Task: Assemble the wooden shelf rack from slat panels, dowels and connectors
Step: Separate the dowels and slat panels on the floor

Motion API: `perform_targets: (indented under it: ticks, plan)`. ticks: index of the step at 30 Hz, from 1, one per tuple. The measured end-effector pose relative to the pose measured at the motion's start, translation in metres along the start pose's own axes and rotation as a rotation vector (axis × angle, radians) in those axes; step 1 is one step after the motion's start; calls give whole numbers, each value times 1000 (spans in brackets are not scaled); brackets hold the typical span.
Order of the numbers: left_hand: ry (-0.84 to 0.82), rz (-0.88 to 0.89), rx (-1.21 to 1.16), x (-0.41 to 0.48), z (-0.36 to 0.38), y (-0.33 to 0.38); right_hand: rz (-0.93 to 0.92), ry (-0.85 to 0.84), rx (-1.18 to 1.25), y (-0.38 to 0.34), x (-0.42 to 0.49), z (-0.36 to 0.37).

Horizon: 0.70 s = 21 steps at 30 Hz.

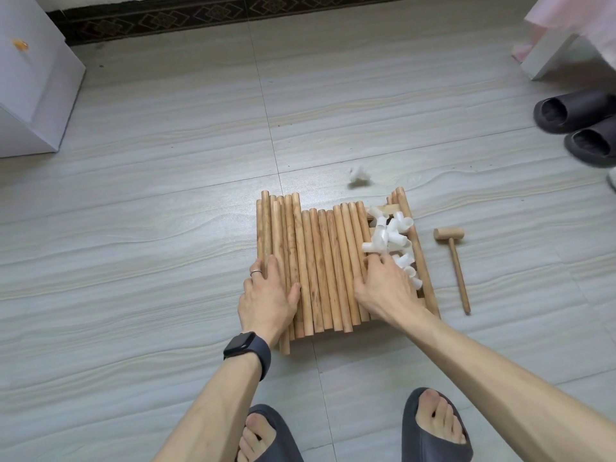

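Wooden dowels [320,261], over a dozen; one mallet [454,261]; one connector [360,176] apart

A white cabinet [33,78] stands on grey floor tiles [150,201], with dark slippers [573,111] and a pink cloth [583,25] well to the cabinet's right.

One white connector [360,176] is only a blur; the slat panels [430,295] lie mostly hidden under the dowels [320,261].

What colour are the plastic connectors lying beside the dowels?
White, slightly translucent; the connectors show best in the head view.
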<state>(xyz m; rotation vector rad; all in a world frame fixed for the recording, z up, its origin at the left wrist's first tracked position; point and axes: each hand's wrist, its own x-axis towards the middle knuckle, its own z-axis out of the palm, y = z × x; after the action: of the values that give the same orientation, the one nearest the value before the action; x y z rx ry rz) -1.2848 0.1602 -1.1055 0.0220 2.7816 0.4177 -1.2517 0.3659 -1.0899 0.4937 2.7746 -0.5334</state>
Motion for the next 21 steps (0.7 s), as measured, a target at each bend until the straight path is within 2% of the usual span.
perform_targets:
  ticks: [5,10,16,21]
  plan:
    - [-15,-81,-50,6,-10,6,161,-120,28,-15,21,-5]
    - [-25,-130,-93,15,-13,11,285,-123,140,-20,37,-7]
    - [6,-155,-72,15,-12,15,297,-160,93,-38,43,3]
    - [-65,-236,-179,24,-17,14,300,-232,158,-38,52,3]
